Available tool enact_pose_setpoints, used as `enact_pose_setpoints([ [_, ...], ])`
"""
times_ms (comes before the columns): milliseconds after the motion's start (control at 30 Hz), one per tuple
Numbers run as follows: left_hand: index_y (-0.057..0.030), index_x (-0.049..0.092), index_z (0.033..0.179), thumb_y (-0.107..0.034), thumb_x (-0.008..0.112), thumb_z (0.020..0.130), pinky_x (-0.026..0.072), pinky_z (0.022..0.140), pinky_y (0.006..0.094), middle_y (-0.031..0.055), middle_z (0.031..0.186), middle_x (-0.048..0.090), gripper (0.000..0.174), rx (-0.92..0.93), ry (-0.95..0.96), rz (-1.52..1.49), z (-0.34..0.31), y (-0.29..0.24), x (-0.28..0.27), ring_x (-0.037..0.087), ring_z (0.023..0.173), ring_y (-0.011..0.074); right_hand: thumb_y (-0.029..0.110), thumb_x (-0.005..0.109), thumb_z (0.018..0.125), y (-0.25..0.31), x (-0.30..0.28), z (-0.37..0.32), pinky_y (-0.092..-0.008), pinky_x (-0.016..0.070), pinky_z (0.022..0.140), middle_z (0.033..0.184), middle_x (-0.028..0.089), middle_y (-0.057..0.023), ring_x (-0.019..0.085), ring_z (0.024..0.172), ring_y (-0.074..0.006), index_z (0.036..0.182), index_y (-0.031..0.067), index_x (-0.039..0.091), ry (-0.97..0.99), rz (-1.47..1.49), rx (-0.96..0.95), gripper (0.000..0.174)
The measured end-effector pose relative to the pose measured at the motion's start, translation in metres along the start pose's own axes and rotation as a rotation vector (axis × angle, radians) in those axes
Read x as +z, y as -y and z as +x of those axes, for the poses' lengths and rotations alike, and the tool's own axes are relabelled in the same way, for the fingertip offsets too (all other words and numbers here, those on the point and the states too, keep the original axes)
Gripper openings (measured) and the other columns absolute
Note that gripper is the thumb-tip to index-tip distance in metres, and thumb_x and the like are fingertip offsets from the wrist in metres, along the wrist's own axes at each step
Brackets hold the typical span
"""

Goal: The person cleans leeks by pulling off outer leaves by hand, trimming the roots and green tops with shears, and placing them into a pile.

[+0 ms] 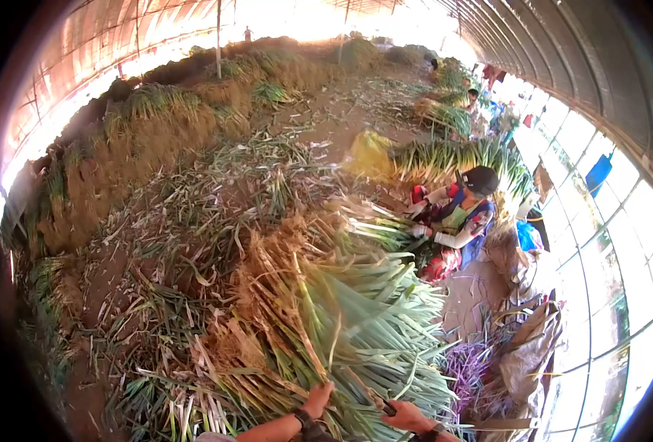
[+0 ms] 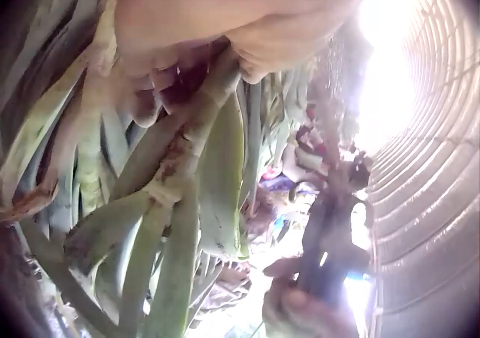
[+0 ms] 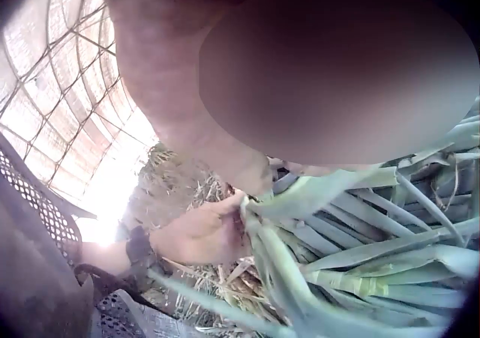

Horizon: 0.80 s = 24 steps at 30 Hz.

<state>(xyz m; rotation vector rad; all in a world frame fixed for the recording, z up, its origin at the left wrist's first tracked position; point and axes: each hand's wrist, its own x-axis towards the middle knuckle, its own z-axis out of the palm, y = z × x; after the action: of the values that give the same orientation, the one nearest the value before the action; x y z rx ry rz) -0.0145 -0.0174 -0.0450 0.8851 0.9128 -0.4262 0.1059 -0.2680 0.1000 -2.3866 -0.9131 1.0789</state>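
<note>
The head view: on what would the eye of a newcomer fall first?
Most likely the large heap of leafy green stalks, lower middle. At its near edge, the left hand grips a stalk, the right hand a dark-handled tool. Then a person in a dark cap, beyond to the right.

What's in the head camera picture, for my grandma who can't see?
Over a big pile of leafy green stalks, a left hand grips a stalk and a right hand holds a dark-handled tool. A person in a cap is beside the pile, under a curved roof.
</note>
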Motion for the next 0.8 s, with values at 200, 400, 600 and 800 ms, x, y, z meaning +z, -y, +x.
enact_pose_setpoints([
  [200,-0.0097,0.022,0.152,-0.031,0.058,0.098,0.0528,0.097,0.0539,0.0086,0.15,0.03,0.068,0.296,-0.047,-0.334,-0.024,-0.032,-0.048,0.051,0.117,0.0322,0.047,0.071,0.077,0.006,0.032,-0.02,-0.0463,0.0498,0.072,0.083,0.067,-0.0189,0.065,0.079,-0.0397,0.104,0.0103,0.065,-0.052,-0.077,-0.024,0.046],
  [400,-0.0039,0.029,0.148,-0.041,0.046,0.102,0.0501,0.095,0.0471,0.0079,0.14,0.044,0.061,0.467,0.082,-0.292,-0.049,-0.02,-0.04,0.051,0.115,0.0285,0.044,0.07,0.078,0.042,0.008,-0.026,-0.0474,0.0497,0.07,0.084,0.067,-0.0175,0.064,0.08,-0.0393,0.104,0.0113,0.064,-0.077,-0.22,-0.137,0.043],
  [600,-0.0133,0.055,0.126,-0.054,0.034,0.102,0.0499,0.084,0.0418,0.0057,0.113,0.062,0.051,0.592,0.096,-0.529,-0.068,-0.038,-0.016,0.059,0.1,0.0222,0.037,0.065,0.083,0.041,-0.003,-0.01,-0.052,0.0492,0.069,0.082,0.068,-0.0214,0.064,0.077,-0.0429,0.106,0.011,0.064,-0.229,-0.259,-0.286,0.035],
  [800,-0.0127,0.053,0.125,-0.054,0.046,0.099,0.0472,0.089,0.0442,0.0083,0.112,0.057,0.05,0.593,0.074,-0.625,-0.093,-0.056,-0.045,0.056,0.101,0.0255,0.034,0.062,0.085,0.054,0.009,0.004,-0.0544,0.0477,0.069,0.082,0.066,-0.0224,0.062,0.077,-0.0453,0.096,0.0114,0.064,-0.209,-0.247,-0.349,0.025],
])
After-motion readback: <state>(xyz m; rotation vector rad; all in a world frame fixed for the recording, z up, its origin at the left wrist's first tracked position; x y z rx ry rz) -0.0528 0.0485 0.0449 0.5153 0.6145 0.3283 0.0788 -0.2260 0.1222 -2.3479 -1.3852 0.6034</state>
